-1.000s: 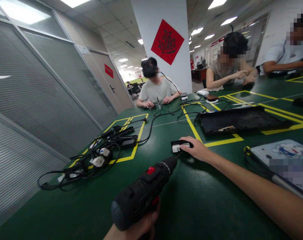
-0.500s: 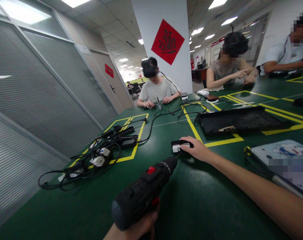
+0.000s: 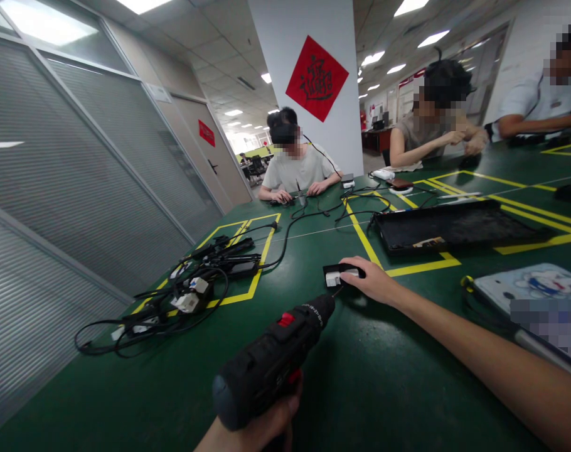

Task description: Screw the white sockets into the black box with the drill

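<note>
My left hand (image 3: 261,427) grips the handle of a black cordless drill (image 3: 271,361) with a red switch. Its bit points at a small black box with a white label (image 3: 338,275) on the green table (image 3: 361,376). My right hand (image 3: 373,280) rests on that box, its fingers curled over the top edge and pinning it down. The drill tip touches or nearly touches the box's near side.
A tangle of black cables and power adapters (image 3: 191,289) lies left inside yellow tape lines. A black tray (image 3: 455,229) sits at the right rear, a printed pad (image 3: 530,285) near right. Three other people sit at the table's far side.
</note>
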A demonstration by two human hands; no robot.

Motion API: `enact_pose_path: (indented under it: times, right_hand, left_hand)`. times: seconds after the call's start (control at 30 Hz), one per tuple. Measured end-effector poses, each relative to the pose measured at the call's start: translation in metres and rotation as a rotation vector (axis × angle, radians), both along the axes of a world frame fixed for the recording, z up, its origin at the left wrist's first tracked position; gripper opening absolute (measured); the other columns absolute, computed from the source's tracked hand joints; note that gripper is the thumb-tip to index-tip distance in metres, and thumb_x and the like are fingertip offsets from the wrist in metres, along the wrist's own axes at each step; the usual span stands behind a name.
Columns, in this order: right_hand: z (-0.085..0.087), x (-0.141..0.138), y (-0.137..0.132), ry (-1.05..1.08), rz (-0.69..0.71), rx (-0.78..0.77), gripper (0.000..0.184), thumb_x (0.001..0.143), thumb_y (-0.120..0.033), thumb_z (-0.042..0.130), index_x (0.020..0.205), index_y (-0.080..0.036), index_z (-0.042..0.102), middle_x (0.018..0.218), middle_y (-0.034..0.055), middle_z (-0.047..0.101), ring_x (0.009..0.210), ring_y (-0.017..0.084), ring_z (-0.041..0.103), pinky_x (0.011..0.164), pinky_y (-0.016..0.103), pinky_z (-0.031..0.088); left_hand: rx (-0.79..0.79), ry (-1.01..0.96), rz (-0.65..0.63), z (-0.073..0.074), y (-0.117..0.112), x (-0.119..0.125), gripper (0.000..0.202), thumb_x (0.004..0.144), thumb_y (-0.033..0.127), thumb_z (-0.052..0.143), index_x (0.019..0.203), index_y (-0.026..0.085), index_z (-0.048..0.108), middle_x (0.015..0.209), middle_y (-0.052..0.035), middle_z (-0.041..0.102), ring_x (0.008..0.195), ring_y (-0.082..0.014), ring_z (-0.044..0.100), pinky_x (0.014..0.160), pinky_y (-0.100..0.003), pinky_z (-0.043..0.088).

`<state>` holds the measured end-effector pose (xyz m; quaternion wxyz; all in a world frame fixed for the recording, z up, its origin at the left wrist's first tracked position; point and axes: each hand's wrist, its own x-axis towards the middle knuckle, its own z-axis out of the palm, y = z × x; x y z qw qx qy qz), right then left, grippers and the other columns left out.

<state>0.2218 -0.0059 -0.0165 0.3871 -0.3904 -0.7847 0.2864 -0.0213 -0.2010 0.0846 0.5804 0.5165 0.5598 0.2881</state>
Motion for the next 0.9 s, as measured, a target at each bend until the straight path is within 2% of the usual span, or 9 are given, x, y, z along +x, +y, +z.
enact_pose_path:
  times: [0.4,0.63,0.77,0.9]
  right_hand:
    - [-0.001,0.0,0.002,0.002,0.003,0.012,0.028,0.09,-0.035,0.056,0.115,-0.023,0.056,0.107,0.0013,0.054,0.093,0.016,0.053,0.084,0.028,0.04]
    - [0.002,0.0,0.0,-0.002,-0.004,-0.001,0.029,0.09,-0.034,0.056,0.115,-0.022,0.056,0.107,0.0022,0.054,0.094,0.017,0.053,0.083,0.028,0.04]
    - [0.003,-0.001,-0.001,0.005,0.0,0.003,0.028,0.09,-0.033,0.056,0.115,-0.022,0.056,0.107,0.0027,0.054,0.094,0.017,0.053,0.083,0.028,0.04]
    - [0.001,-0.001,-0.001,0.003,-0.005,0.011,0.028,0.09,-0.034,0.056,0.115,-0.022,0.056,0.107,0.0024,0.054,0.093,0.017,0.053,0.083,0.027,0.04]
  left_hand:
    - [-0.025,-0.006,0.031,-0.001,-0.003,-0.001,0.029,0.074,0.029,0.065,0.098,0.015,0.064,0.08,-0.0079,0.069,0.059,-0.019,0.065,0.059,-0.031,0.056]
    - [0.121,0.127,0.056,-0.008,0.001,-0.005,0.023,0.069,0.023,0.066,0.091,0.017,0.068,0.079,-0.0069,0.069,0.079,-0.0247,0.067,0.072,-0.032,0.056]
    - [0.197,0.202,0.055,-0.011,0.004,-0.009,0.022,0.066,0.02,0.066,0.087,0.016,0.069,0.086,-0.0091,0.07,0.082,-0.025,0.066,0.077,-0.032,0.054]
    - [0.198,0.243,0.061,-0.011,0.004,-0.008,0.026,0.066,0.022,0.066,0.092,0.018,0.068,0.079,-0.0076,0.07,0.079,-0.0253,0.066,0.075,-0.032,0.055]
